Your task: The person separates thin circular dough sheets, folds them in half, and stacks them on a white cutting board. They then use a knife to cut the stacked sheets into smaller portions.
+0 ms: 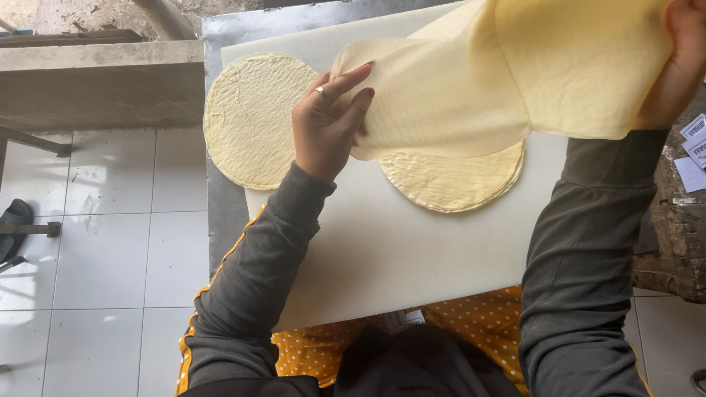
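My left hand (pixel 329 123), with a ring on one finger, pinches the left edge of a thin, pale yellow round wrapper sheet (pixel 471 88) lifted above the board. At the upper right, my right hand (pixel 680 62) grips the same sheet's other edge, so it hangs stretched and folded between both hands. Beneath it a stack of round wrappers (pixel 452 180) lies on the white cutting board (pixel 412 250), partly hidden by the lifted sheet. A single flat round wrapper (pixel 250 121) rests on the board's left part, just left of my left hand.
The board lies on a metal table (pixel 220 213). White floor tiles (pixel 110 242) spread to the left, with a concrete ledge (pixel 95 81) beyond. A rough wooden surface with paper slips (pixel 695 151) stands at the right. My yellow dotted garment (pixel 471 323) shows below.
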